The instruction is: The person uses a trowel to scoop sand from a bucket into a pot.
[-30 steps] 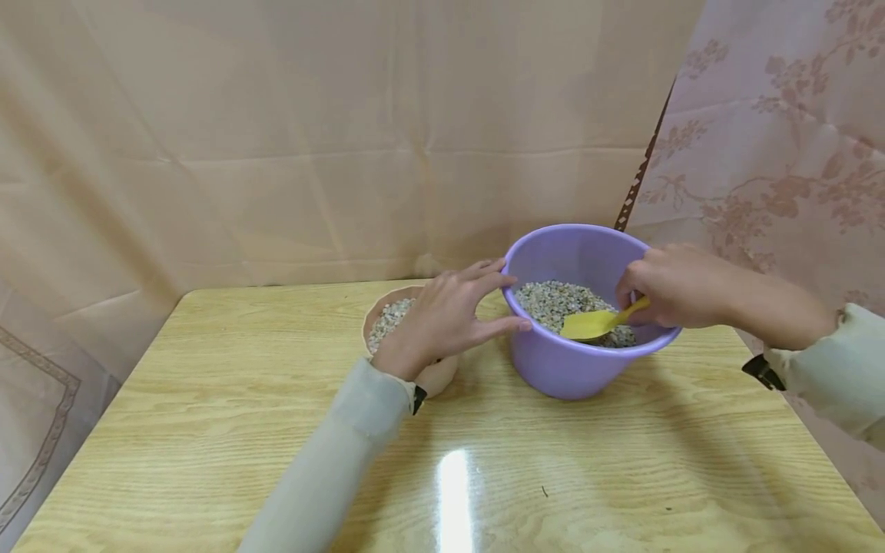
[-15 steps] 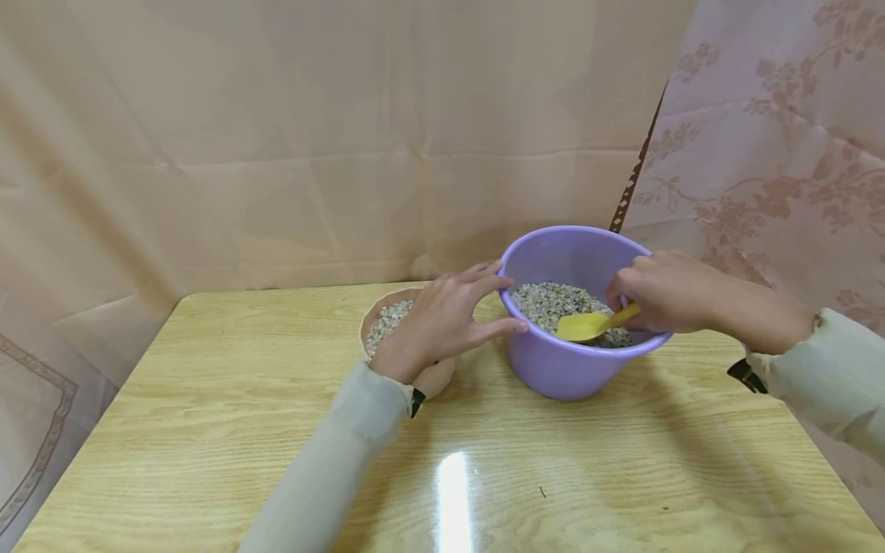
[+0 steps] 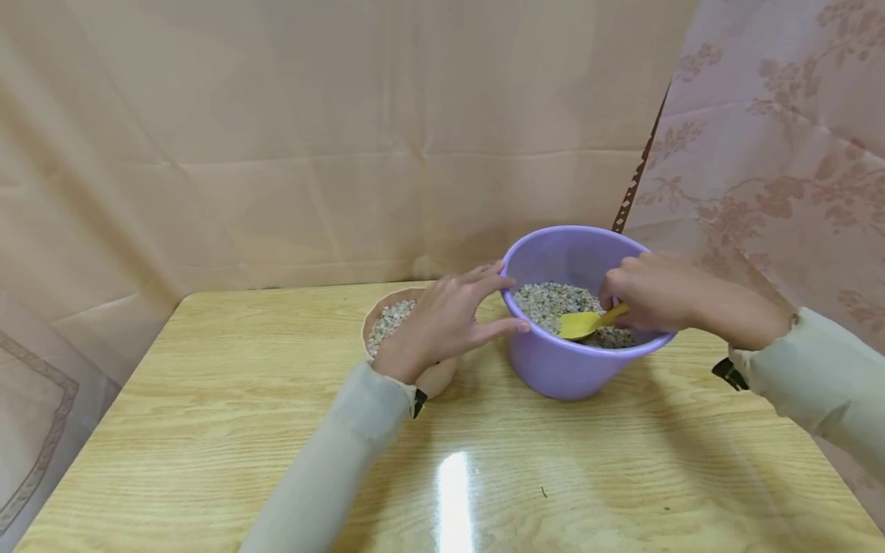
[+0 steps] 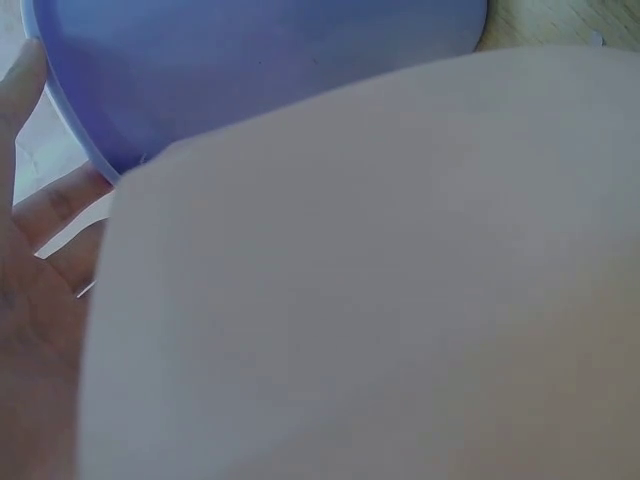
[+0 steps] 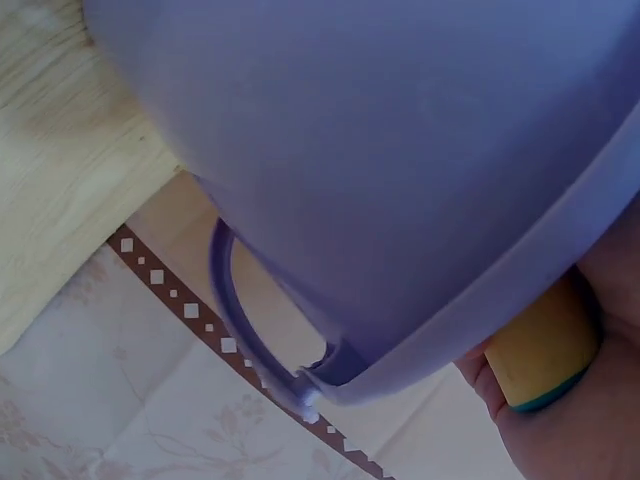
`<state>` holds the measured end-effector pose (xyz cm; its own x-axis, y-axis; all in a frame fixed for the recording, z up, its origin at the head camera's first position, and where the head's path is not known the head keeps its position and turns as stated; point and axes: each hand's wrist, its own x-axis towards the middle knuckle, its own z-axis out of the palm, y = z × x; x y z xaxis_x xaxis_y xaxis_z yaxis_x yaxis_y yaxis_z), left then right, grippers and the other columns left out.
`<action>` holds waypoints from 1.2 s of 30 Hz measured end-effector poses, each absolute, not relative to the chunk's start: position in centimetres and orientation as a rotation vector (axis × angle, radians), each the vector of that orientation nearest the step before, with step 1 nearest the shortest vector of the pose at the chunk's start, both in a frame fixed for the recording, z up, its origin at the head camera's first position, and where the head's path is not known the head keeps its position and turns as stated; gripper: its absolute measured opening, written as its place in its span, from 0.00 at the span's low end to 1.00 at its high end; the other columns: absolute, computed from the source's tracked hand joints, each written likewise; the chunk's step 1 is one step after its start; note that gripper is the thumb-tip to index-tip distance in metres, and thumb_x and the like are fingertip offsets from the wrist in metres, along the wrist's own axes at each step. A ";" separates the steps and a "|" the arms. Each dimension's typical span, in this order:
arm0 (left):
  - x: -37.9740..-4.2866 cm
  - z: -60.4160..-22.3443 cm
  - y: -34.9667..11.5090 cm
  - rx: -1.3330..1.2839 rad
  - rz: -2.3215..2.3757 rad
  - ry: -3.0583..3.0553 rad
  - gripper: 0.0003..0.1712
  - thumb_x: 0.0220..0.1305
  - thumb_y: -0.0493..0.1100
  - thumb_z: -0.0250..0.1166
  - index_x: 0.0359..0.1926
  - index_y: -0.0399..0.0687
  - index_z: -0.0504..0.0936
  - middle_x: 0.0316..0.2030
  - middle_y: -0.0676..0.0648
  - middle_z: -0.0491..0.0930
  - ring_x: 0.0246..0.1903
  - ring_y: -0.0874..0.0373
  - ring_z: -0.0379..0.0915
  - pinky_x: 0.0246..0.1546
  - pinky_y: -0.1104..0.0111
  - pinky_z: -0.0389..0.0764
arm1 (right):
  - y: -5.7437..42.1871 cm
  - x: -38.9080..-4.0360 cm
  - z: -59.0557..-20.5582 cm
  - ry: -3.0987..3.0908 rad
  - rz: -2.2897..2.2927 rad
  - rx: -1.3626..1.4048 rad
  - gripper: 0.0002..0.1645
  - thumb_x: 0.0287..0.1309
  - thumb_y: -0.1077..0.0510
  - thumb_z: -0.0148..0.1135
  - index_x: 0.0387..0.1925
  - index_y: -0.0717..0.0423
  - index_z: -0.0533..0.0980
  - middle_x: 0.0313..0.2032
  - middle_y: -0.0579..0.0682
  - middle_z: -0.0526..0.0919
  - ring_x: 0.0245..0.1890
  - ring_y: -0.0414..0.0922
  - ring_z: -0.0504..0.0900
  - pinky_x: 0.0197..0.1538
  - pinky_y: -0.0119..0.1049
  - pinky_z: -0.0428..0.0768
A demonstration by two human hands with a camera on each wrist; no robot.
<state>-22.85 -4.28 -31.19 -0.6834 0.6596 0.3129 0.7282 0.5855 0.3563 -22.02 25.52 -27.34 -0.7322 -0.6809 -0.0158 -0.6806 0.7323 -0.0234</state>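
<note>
A purple bucket (image 3: pixel 556 369) stands on the table with small mixed gravel (image 3: pixel 553 302) inside. My right hand (image 3: pixel 653 292) reaches over its right rim and grips the handle of a yellow scoop (image 3: pixel 579 325). The scoop's blade lies at the gravel. In the right wrist view the yellow handle (image 5: pixel 545 350) shows a teal end within the hand. My left hand (image 3: pixel 442 315) rests thumb and spread, fairly straight fingers on the bucket's left rim. Beneath the left wrist is a tan pot (image 3: pixel 441 376) holding gravel (image 3: pixel 389 322), partly hidden by that hand.
The wood-grain table (image 3: pixel 228 399) has its back edge close to a beige curtain (image 3: pixel 290 153). Patterned pink cloth (image 3: pixel 781 153) hangs at the right. A side handle (image 5: pixel 228 290) sticks out from the bucket in the right wrist view.
My right hand has shifted slightly left and down with the scoop, and the right forearm has swung inward. The left hand stays on the bucket rim.
</note>
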 end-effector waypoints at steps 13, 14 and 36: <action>-22.8 -31.0 -4.2 -1.187 -0.721 -2.674 0.35 0.62 0.69 0.64 0.62 0.56 0.79 0.70 0.45 0.67 0.58 0.50 0.77 0.57 0.55 0.76 | 26.1 -22.0 -27.6 2.905 -0.092 -1.154 0.12 0.41 0.58 0.80 0.20 0.40 0.82 0.16 0.32 0.75 0.15 0.32 0.68 0.20 0.33 0.70; -22.8 -31.0 -4.2 -1.188 -0.721 -2.674 0.35 0.62 0.69 0.64 0.62 0.56 0.79 0.70 0.45 0.67 0.58 0.50 0.76 0.57 0.55 0.76 | 26.2 -22.0 -27.7 2.905 -0.100 -1.161 0.12 0.41 0.58 0.80 0.20 0.40 0.83 0.16 0.32 0.76 0.15 0.32 0.68 0.20 0.33 0.70; -22.8 -31.1 -4.0 -1.179 -0.753 -2.683 0.34 0.61 0.69 0.64 0.61 0.57 0.80 0.71 0.46 0.66 0.59 0.51 0.76 0.60 0.54 0.73 | 26.2 -22.4 -28.1 2.930 -0.177 -1.178 0.08 0.47 0.53 0.79 0.22 0.39 0.85 0.17 0.31 0.78 0.15 0.29 0.69 0.20 0.31 0.70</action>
<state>-22.78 -4.00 -31.14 -0.6906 0.6600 0.2958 0.7175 0.5738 0.3949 -22.40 26.22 -28.12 -0.7223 -0.6889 0.0612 -0.6912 0.7163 -0.0958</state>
